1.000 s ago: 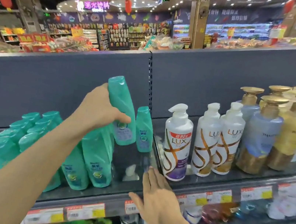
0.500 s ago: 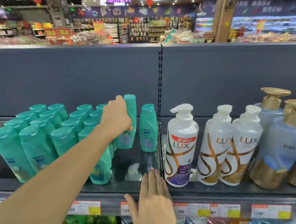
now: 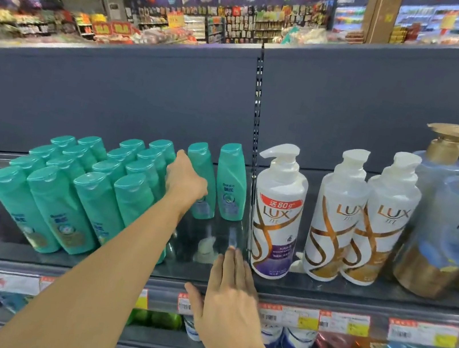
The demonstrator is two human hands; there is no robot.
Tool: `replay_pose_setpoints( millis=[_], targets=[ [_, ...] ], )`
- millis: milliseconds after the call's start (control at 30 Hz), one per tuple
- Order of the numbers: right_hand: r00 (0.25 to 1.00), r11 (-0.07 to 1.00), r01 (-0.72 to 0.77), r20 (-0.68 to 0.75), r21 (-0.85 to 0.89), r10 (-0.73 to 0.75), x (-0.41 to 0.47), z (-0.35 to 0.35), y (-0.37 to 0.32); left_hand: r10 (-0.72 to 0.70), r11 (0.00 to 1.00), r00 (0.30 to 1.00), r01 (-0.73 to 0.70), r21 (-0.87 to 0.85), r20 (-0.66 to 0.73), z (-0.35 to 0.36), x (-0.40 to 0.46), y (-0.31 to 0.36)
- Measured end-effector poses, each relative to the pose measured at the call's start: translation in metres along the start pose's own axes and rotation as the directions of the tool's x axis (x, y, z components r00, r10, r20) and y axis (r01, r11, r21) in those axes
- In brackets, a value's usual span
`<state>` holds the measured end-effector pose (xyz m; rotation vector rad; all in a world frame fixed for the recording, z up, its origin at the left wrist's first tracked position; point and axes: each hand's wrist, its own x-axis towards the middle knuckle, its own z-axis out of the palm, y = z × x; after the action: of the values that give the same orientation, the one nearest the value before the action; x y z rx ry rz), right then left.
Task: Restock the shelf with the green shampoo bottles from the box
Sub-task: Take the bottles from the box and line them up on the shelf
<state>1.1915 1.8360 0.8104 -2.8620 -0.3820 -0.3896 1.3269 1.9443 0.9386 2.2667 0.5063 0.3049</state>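
Left hand reaches to the back of the glass shelf, fingers wrapped around a green shampoo bottle. That bottle stands on its base at the rear of the shelf, long axis near vertical, cap up and leaning slightly left; its lower label is partly covered by the hand. Just to its right stands a second green bottle, upright, cap up, label facing forward, apart from the hand and close to the slotted upright. To the left, the green bottle rows fill the shelf several deep, all cap up and tilted leftward in the wide-angle view.

Right hand is flat and open, fingers extended and held close together, thumb spread out to the left, over the front edge of the shelf above the price tags; it holds nothing.

Right of the upright stand white pump bottles and gold-capped pump bottles.
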Motion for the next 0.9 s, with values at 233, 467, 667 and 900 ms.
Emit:
replay_pose_setpoints(
  millis=[233, 467, 667, 900],
  targets=[
    [0.999, 1.000, -0.013, 0.032, 0.005, 0.013, -0.001, -0.005, -0.001, 0.047, 0.998, 0.999, -0.047, -0.046, 0.000, 0.002, -0.009, -0.006],
    [1.000, 1.000, -0.001, -0.008, 0.001, 0.001, -0.003, -0.003, -0.004, 0.364, 0.913, 0.931, -0.356, 0.202, -0.005, -0.014, -0.049, -0.007],
    [1.000, 1.000, 0.018, -0.008, 0.008, -0.017, -0.003, -0.006, -0.004, 0.723, 0.603, 0.663, -0.742, 0.293, 0.193, -0.034, -0.118, -0.059],
    [0.967, 0.962, 0.251, -0.063, 0.103, -0.246, -0.034, 0.007, -0.029, 0.622, 0.580, 0.737, -0.661, 0.475, 0.265, -0.074, -0.174, -0.185]
  ],
)
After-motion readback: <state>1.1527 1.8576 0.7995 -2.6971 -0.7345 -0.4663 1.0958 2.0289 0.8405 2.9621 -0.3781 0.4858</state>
